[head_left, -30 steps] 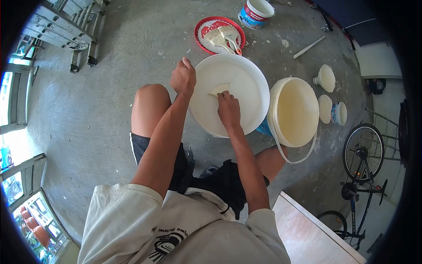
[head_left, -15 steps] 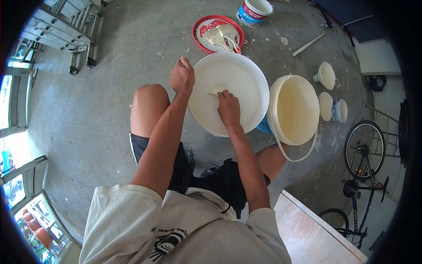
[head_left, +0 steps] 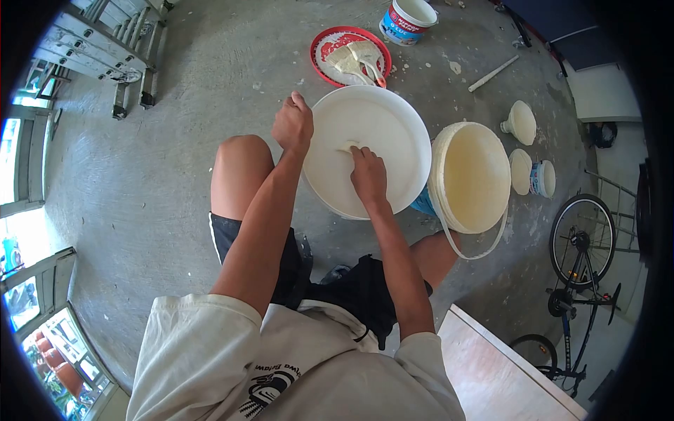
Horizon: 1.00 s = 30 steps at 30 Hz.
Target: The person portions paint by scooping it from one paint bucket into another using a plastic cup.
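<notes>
A large white bucket (head_left: 411,133) full of white paste stands on the concrete floor in front of me. My left hand (head_left: 293,125) grips its left rim. Inside the bucket, my right hand (head_left: 368,174) is closed on a cream scraper (head_left: 348,146) whose blade is mostly sunk in the paste; only its top edge shows.
An empty cream bucket (head_left: 470,175) with a handle sits right of the white one. Behind are a red lid (head_left: 323,43) holding scrapers, a small paint tub (head_left: 408,17), a stick (head_left: 493,74) and white cup-shaped pieces (head_left: 521,123). A ladder (head_left: 98,52) lies at the left, a bicycle (head_left: 579,259) at the right.
The scraper blade has gone deeper into the paste, so less of it shows. My right hand shifted slightly; my left hand stayed on the rim.
</notes>
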{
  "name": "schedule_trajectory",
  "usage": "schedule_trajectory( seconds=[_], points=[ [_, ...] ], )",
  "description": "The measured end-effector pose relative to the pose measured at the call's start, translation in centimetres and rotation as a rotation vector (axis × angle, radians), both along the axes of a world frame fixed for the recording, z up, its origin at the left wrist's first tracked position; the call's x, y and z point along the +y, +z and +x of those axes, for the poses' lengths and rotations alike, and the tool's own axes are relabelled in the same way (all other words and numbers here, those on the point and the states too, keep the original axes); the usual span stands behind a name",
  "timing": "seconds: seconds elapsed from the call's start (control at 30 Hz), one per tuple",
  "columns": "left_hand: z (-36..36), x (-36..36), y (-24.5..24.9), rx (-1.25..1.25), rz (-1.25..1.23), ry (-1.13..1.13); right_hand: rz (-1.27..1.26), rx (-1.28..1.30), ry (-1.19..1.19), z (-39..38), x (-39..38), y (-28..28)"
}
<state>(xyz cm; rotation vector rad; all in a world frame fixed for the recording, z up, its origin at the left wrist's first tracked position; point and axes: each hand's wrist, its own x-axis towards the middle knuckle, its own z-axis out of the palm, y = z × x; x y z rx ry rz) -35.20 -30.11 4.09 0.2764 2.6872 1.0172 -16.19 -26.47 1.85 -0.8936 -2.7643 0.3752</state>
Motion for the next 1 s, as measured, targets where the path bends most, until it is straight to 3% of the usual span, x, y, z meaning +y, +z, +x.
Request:
schedule_trajectory(
  seconds=[0.23, 0.43, 0.53, 0.6, 1.0],
  points=[
    [0.1, -0.1, 0.4, -0.03, 0.016, 0.009, -0.05, -0.081, -0.026, -0.4, 0.9, 1.7],
    [0.0, -0.1, 0.4, -0.013, 0.021, 0.011, -0.122, 0.062, -0.028, -0.6, 3.1, 2.3],
    [0.0, -0.1, 0.2, -0.007, 0.019, 0.002, -0.202, -0.013, -0.018, -0.5, 4.2, 3.3],
    [0.0, -0.1, 0.1, -0.007, 0.029, 0.013, -0.424, 0.012, -0.132, -0.4, 5.0, 4.0],
    [0.1, -0.2, 0.3, -0.036, 0.044, 0.011, -0.227, -0.33, -0.097, 0.0, 6.6, 2.7]
  ],
)
